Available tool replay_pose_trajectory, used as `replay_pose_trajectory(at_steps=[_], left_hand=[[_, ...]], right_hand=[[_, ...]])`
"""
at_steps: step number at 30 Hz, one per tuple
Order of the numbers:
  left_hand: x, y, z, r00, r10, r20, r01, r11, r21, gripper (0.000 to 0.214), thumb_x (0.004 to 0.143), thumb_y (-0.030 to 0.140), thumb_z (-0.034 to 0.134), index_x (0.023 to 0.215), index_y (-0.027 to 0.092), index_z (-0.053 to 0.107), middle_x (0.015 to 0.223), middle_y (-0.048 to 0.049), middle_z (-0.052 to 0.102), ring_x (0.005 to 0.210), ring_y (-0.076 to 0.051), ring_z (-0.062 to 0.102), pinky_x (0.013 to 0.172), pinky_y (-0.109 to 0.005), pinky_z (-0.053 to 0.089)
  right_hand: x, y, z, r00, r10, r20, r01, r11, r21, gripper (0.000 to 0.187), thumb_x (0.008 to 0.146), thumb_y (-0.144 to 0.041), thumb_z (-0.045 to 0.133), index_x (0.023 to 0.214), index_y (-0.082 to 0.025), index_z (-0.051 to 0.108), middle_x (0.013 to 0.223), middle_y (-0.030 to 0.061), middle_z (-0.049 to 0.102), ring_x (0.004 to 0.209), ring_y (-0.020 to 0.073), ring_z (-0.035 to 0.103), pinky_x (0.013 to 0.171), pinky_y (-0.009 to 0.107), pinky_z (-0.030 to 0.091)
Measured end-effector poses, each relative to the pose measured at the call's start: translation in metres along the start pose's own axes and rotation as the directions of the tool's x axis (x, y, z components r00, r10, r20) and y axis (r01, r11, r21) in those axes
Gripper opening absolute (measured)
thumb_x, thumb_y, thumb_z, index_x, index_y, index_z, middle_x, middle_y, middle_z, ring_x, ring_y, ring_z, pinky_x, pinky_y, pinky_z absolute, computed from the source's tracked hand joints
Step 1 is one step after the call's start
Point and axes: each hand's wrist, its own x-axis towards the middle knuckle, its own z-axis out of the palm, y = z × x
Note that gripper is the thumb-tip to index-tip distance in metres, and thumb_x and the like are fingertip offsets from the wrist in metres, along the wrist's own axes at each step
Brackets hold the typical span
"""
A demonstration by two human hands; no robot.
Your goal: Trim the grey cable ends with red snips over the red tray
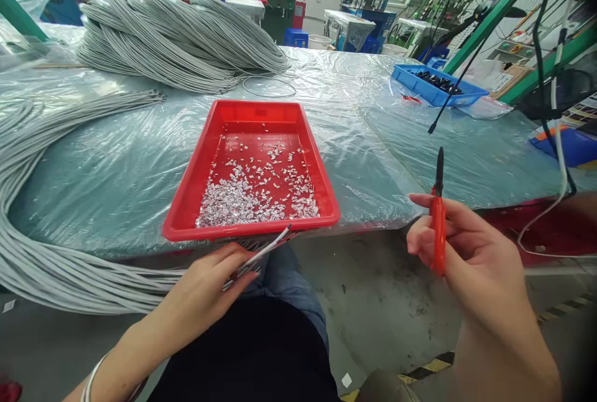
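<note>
My left hand [209, 287] is closed on the end of a grey cable [261, 252], just below the front rim of a red tray [196, 178]; the cable's stripped tip points up and right toward the tray. My right hand [461, 252] is closed around red-handled cutters [438, 215] with black jaws pointing upward, held to the right of the tray over the table's front edge. Small silvery foil scraps [256, 193] cover the tray's floor.
A thick bundle of grey cables [56, 265] sweeps from the left across my lap. Another heap of grey cables [177, 41] lies at the back. A blue tray [436, 88] with black parts sits far right. Plastic sheeting [373, 134] covers the table.
</note>
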Motion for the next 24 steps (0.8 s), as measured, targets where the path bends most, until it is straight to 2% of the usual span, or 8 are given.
replay_pose_trajectory(at_steps=[4,6,10,13,15,18,21,24], left_hand=[[0.006,-0.005,0.011,0.99,-0.111,0.091,0.08,0.951,0.298,0.032,0.088,0.021,0.051,0.119,0.013,0.046,0.111,-0.0142,0.062,0.099,-0.025,0.061,0.083,-0.038,0.049],[0.013,-0.005,0.012,0.974,-0.17,0.149,0.103,0.92,0.377,0.034,0.086,0.018,0.052,0.12,0.012,0.047,0.112,-0.0167,0.063,0.1,-0.029,0.061,0.081,-0.041,0.051],[0.029,-0.004,0.013,0.931,-0.258,0.258,0.123,0.888,0.444,0.026,0.083,0.015,0.054,0.109,0.013,0.059,0.094,-0.0146,0.071,0.088,-0.031,0.066,0.074,-0.041,0.053],[0.036,-0.006,0.022,0.886,-0.336,0.319,0.13,0.841,0.525,0.023,0.081,0.011,0.058,0.104,0.01,0.063,0.098,-0.017,0.069,0.096,-0.032,0.064,0.081,-0.043,0.051],[0.037,-0.009,0.031,0.85,-0.403,0.34,0.142,0.796,0.589,0.017,0.083,0.009,0.057,0.099,0.009,0.064,0.096,-0.0137,0.069,0.093,-0.027,0.064,0.08,-0.043,0.051],[0.036,-0.011,0.041,0.802,-0.48,0.356,0.156,0.744,0.65,0.013,0.087,0.017,0.055,0.096,0.011,0.063,0.092,-0.0063,0.068,0.085,-0.021,0.065,0.075,-0.041,0.054],[0.035,-0.013,0.044,0.781,-0.508,0.363,0.16,0.724,0.671,0.015,0.088,0.021,0.055,0.096,0.012,0.062,0.094,-0.0056,0.067,0.085,-0.02,0.064,0.076,-0.04,0.053],[0.035,-0.015,0.045,0.778,-0.516,0.359,0.164,0.718,0.676,0.016,0.088,0.022,0.054,0.097,0.012,0.061,0.095,-0.006,0.066,0.086,-0.02,0.064,0.077,-0.04,0.053]], right_hand=[[-0.003,0.004,-0.005,1.0,-0.01,-0.011,0.01,0.998,0.062,0.028,0.077,-0.018,0.061,0.104,-0.02,0.062,0.056,-0.0028,0.056,0.044,0.0103,0.041,0.035,0.018,0.034],[-0.004,0.006,-0.007,1.0,-0.015,-0.012,0.016,0.997,0.075,0.026,0.077,-0.018,0.061,0.103,-0.02,0.063,0.056,-0.0029,0.055,0.045,0.0104,0.043,0.036,0.017,0.035],[-0.006,0.01,-0.01,0.999,-0.034,-0.003,0.034,0.998,0.062,0.025,0.079,-0.019,0.062,0.103,-0.022,0.063,0.056,-0.0038,0.055,0.041,0.0082,0.038,0.033,0.015,0.033],[-0.008,0.015,-0.013,0.999,-0.053,0.012,0.052,0.998,0.047,0.026,0.079,-0.023,0.062,0.105,-0.024,0.063,0.056,-0.0037,0.056,0.04,0.0077,0.038,0.033,0.013,0.034],[-0.01,0.017,-0.015,0.998,-0.055,0.016,0.055,0.998,0.039,0.026,0.08,-0.024,0.062,0.106,-0.024,0.063,0.057,-0.0037,0.056,0.042,0.0078,0.04,0.034,0.012,0.036],[-0.012,0.017,-0.018,0.999,-0.037,0.035,0.036,0.999,0.024,0.027,0.08,-0.023,0.061,0.107,-0.025,0.062,0.059,-0.0035,0.057,0.046,0.0085,0.047,0.037,0.011,0.039],[-0.013,0.015,-0.02,0.998,-0.032,0.05,0.032,0.999,0.011,0.028,0.079,-0.022,0.061,0.107,-0.025,0.062,0.059,-0.0032,0.058,0.05,0.0095,0.05,0.039,0.011,0.041],[-0.013,0.013,-0.02,0.998,-0.04,0.045,0.041,0.999,-0.006,0.028,0.079,-0.021,0.061,0.107,-0.024,0.062,0.058,-0.0035,0.057,0.047,0.0089,0.048,0.038,0.012,0.04]])
